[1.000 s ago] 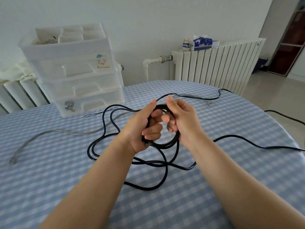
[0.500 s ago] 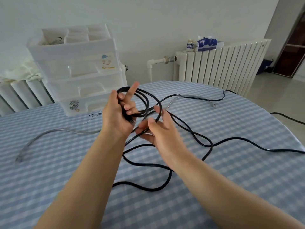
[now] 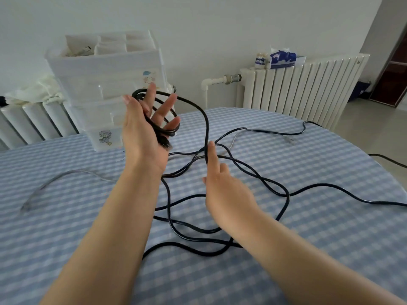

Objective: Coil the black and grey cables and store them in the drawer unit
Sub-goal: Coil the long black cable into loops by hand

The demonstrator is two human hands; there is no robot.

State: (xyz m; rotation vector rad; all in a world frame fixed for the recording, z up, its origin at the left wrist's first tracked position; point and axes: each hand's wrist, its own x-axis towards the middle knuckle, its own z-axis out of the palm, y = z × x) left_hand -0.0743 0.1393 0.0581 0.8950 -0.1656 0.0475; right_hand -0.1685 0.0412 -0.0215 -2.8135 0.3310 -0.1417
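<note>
My left hand (image 3: 141,133) is raised in front of the clear plastic drawer unit (image 3: 88,89), with its fingers spread and straight. A small coil of the black cable (image 3: 159,127) hangs around that palm and fingers, and its plug end lies by the heel of the palm. From the coil a strand drops to my right hand (image 3: 224,192), whose straight index finger touches it. The rest of the black cable (image 3: 273,190) sprawls in loose loops on the checked tablecloth. The grey cable (image 3: 66,173) lies to the left, and another grey end (image 3: 288,140) lies at the far right.
The drawer unit stands at the table's back left with its drawers closed and an open tray on top. White radiators (image 3: 297,89) line the wall, one carrying a tissue box (image 3: 283,59) and a jar. The black cable runs off the round table's right edge (image 3: 374,164).
My left hand rose higher with the coil and its fingers spread out straight. My right hand dropped lower and slid along the strand, now touching it with the index finger.
</note>
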